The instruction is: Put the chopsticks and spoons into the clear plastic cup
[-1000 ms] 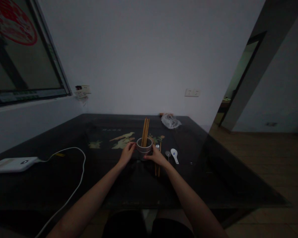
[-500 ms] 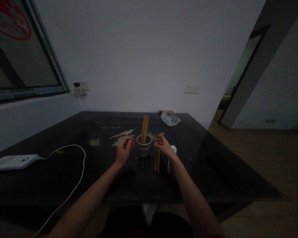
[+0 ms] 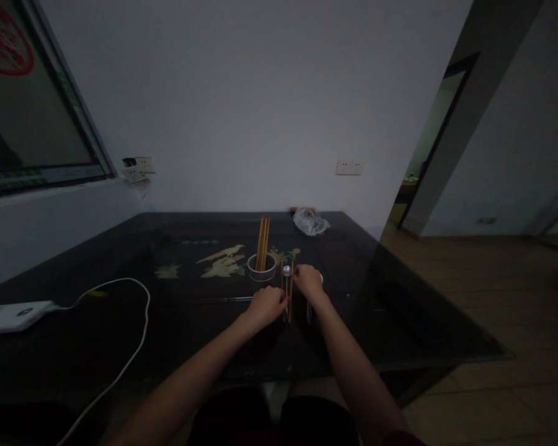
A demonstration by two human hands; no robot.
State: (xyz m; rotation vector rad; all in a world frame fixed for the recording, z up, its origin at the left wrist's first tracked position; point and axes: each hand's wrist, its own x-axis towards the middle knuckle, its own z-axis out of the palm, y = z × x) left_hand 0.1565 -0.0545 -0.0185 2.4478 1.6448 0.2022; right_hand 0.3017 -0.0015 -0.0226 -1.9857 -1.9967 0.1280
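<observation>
A metal spoon (image 3: 286, 271) lies on the black table between two chopsticks, its bowl toward the wall. My left hand (image 3: 266, 305) is closed, its fingertips on the lower part of the left chopstick (image 3: 282, 272), close against the spoon's handle. My right hand (image 3: 309, 282) is closed too, fingertips at the upper part of the right chopstick (image 3: 291, 303). Partly hidden under my right hand is a second, pale spoon (image 3: 309, 313). Just behind my left hand stands a round cup (image 3: 261, 274) with several chopsticks (image 3: 263, 243) upright in it.
A crumpled clear plastic bag (image 3: 310, 222) lies by the wall at the back of the table (image 3: 204, 353). On the left, a white power bank (image 3: 16, 317) trails a white cable (image 3: 147, 310) over the front edge. Wall sockets (image 3: 348, 168) are above the table.
My left hand has moved from beside the cup, right and nearer, onto the chopstick. My right hand's fingers have closed near the other chopstick. The view has shifted slightly.
</observation>
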